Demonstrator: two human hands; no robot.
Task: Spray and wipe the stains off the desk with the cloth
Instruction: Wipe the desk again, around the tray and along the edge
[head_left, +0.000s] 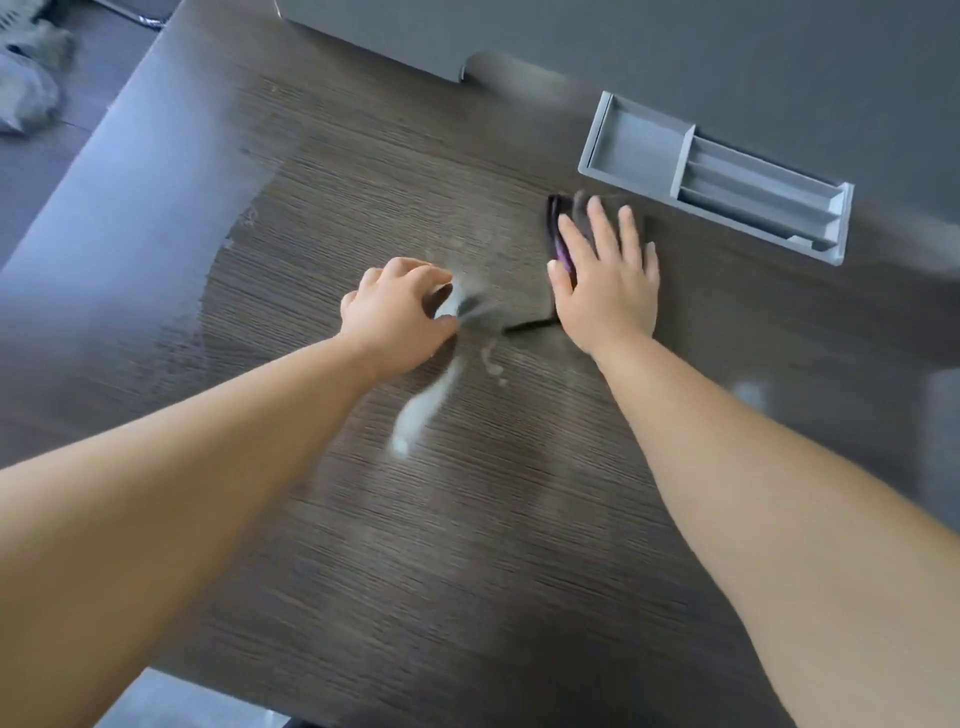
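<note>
On the dark wood-grain desk (467, 545) my right hand (605, 280) lies flat, fingers spread, pressing on a dark purple cloth (557, 221) that shows past my fingers. Just to its left, my left hand (395, 312) is curled around a small grey object, blurred by motion, which looks like the spray bottle (460, 306). A white streak of stain (421, 415) runs down the desk below my left hand, with small white drops (491, 361) beside it.
A grey plastic organiser tray (636, 148) with several slots lies at the back right, close to the cloth. A grey panel (675, 41) stands along the desk's far edge. The desk's left edge drops to the floor, where a grey bundle (31, 93) lies.
</note>
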